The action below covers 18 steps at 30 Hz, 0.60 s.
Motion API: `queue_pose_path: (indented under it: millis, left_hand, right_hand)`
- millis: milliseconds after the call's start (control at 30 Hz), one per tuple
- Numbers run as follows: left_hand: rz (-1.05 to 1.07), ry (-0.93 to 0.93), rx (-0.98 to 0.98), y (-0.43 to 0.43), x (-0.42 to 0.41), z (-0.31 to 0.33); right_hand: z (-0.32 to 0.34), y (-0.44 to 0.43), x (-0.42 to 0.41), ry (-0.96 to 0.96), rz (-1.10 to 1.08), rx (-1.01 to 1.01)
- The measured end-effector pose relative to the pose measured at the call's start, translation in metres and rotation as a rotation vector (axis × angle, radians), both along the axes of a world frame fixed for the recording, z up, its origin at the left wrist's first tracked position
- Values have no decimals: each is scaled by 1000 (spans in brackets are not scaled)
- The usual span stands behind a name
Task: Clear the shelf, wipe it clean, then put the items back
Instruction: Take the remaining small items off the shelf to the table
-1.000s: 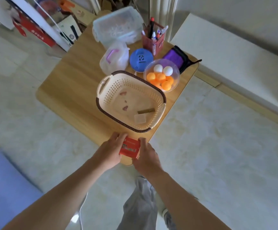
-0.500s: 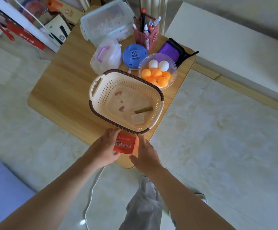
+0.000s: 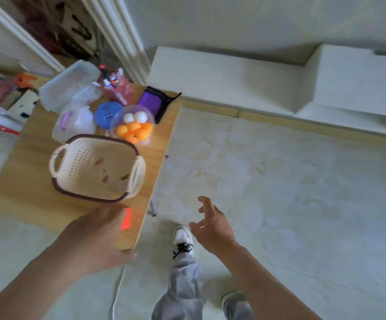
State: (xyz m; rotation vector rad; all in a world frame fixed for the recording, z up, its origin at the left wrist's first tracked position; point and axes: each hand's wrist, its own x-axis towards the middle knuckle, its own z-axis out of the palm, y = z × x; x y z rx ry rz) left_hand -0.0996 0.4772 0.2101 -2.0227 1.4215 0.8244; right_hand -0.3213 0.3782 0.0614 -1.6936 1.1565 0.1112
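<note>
A small red box (image 3: pixel 126 218) sits at the near corner of the wooden table (image 3: pixel 26 181). My left hand (image 3: pixel 95 236) lies over it and hides most of it; the hand is blurred, and its fingers seem curled round the box. My right hand (image 3: pixel 212 225) hovers over the floor to the right of the table, with its fingers spread and holding nothing. Just behind the box stands a cream perforated basket (image 3: pixel 81 195) with a dark rim and a few small bits inside.
Behind the basket stand a clear bowl of orange and white balls (image 3: pixel 133 128), a blue round lid (image 3: pixel 106 114), a clear bag (image 3: pixel 76 123), a pen holder (image 3: pixel 118 88), a purple pouch (image 3: pixel 152 102) and a lidded plastic box (image 3: pixel 67 84). A low white ledge (image 3: pixel 222 77) runs along the wall. My feet are on the tiled floor.
My right hand has let go of the red box and swung right, off the table. The left hand stays on the box. The view has turned right.
</note>
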Motion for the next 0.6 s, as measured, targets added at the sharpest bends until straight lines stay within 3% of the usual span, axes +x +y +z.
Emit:
queue_pose_path:
  millis: [300, 600]
  left_hand:
    - [-182, 402, -346, -171, -231, 5]
    - [-248, 619, -336, -281, -386, -77]
  right_hand:
    - [40, -78, -212, -35, -419, -120]
    - [35, -164, -367, 15, -893, -219]
